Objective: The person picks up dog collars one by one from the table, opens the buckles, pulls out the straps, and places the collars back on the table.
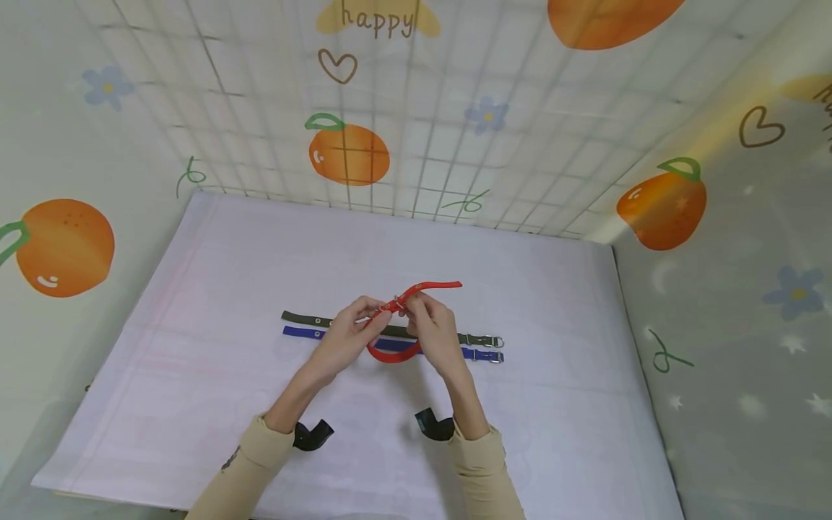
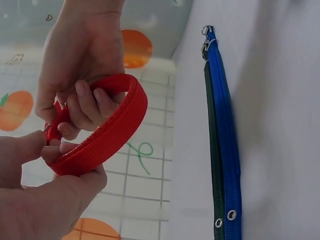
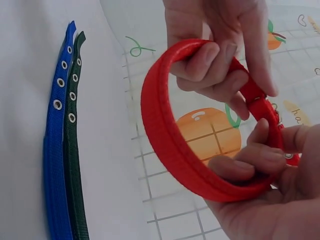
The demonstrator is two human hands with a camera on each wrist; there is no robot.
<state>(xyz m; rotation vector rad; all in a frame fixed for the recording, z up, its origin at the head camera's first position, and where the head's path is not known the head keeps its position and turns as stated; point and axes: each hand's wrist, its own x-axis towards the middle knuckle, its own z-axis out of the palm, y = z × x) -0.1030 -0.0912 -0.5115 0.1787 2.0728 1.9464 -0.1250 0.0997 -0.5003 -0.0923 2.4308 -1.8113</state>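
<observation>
A red collar (image 1: 393, 357) with eyelets is bent into a loop above the table, its loose end pointing right. My left hand (image 1: 344, 336) pinches it on the left of the buckle area. Opposite, my right hand (image 1: 440, 336) grips the strap near the metal fittings, fingers partly inside the loop (image 3: 162, 125). Below lie a dark green collar (image 1: 301, 318) and a blue collar (image 1: 297, 332), stretched out side by side, with metal buckles and rings at their right ends. My hands hide their middles. Fingers partly cover the red collar's buckle.
The collars lie on a white-covered table (image 1: 552, 303). A white grid (image 1: 442, 166) stands along the back behind a sheet printed with oranges. Printed side walls (image 1: 728, 303) border the table. Black curved pieces (image 1: 313, 436) stick out at both wrists.
</observation>
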